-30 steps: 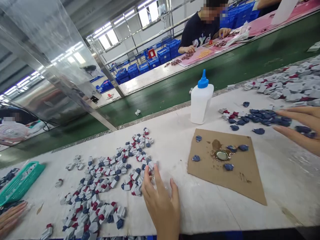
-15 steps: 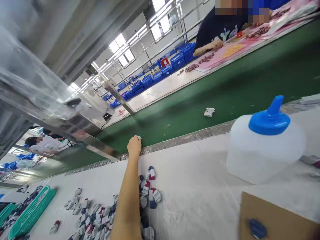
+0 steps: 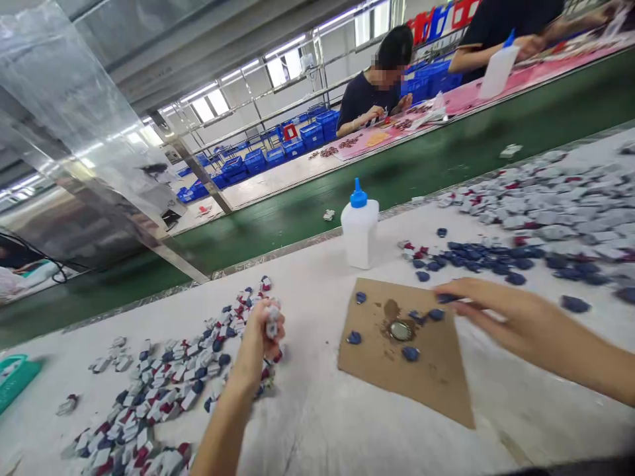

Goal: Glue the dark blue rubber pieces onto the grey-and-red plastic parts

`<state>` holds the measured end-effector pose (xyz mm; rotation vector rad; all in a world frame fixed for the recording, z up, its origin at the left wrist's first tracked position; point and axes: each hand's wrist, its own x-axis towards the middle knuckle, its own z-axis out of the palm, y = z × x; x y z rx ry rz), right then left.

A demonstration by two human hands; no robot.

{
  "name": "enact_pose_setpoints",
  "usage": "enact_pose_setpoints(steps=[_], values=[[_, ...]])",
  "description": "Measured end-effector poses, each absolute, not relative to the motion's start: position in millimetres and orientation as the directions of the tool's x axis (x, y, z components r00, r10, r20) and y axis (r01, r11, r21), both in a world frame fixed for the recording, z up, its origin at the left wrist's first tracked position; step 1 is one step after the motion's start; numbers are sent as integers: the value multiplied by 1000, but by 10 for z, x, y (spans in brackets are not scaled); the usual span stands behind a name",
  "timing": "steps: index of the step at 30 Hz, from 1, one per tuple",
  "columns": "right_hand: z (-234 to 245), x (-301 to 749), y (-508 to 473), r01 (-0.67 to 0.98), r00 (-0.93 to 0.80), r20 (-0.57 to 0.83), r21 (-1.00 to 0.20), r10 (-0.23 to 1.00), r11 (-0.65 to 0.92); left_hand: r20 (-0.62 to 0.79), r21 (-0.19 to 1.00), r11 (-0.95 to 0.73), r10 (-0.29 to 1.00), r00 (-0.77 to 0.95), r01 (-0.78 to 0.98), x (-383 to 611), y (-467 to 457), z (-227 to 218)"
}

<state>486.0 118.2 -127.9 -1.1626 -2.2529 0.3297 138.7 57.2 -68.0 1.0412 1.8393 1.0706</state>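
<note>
My left hand (image 3: 262, 332) is closed on a small white piece (image 3: 272, 325), held just above the pile of white, red and blue pieces (image 3: 169, 390) on the left of the white table. My right hand (image 3: 489, 309) reaches left over the far right corner of the brown cardboard sheet (image 3: 407, 370), its fingers pinching a dark blue piece (image 3: 445, 298). A round metal cap (image 3: 399, 330) with a brown smear lies in the middle of the cardboard, with several blue pieces around it.
A white glue bottle with a blue cap (image 3: 359, 227) stands behind the cardboard. Scattered blue pieces (image 3: 476, 258) and a large grey-white pile (image 3: 555, 198) lie at the right. A green conveyor belt (image 3: 307, 211) runs behind the table; people work beyond it. A teal basket (image 3: 12, 377) sits far left.
My left hand reached out to the table's far edge by the belt, then came back holding a white piece. My right hand moved left from the blue pieces onto the cardboard.
</note>
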Motion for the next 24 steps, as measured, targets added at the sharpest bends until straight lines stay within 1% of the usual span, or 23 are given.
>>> enact_pose_setpoints(steps=[2,3,4,7,9,13,17,21,22,23,24], values=[[-1238,4634,1122,566,-635,291,-457,716,687,-288,930,343,902,-321,131,1711,212,-856],[-1221,4523,1107,560,-688,227,-439,690,703,-318,933,353,899,-302,69,1848,65,-948],[-1203,4426,1100,590,-708,153,-408,689,697,-339,935,355,897,-285,6,1966,-59,-1032],[-1147,4260,1124,707,-678,-22,-295,735,643,-338,936,294,905,-259,-195,2201,-294,-1195],[-1108,4231,1157,721,-679,-71,-250,731,646,-325,926,241,899,-294,-290,2280,-357,-1222],[-1037,4195,1194,698,-715,-138,-191,686,690,-347,893,152,831,-434,-424,2368,-361,-1221],[-991,4087,1188,671,-741,-165,-156,651,725,-370,858,107,808,-459,-503,2461,-325,-1256],[-907,4027,1112,640,-768,-127,-190,628,745,-380,831,87,810,-447,-549,2520,-297,-1270],[-871,4025,1068,632,-773,-94,-216,628,745,-385,823,86,811,-441,-561,2523,-293,-1264],[-829,4026,1012,613,-778,-42,-269,627,743,-389,816,85,812,-435,-571,2524,-290,-1255],[-785,4025,946,578,-782,26,-347,623,739,-390,812,84,815,-430,-578,2523,-289,-1242]])
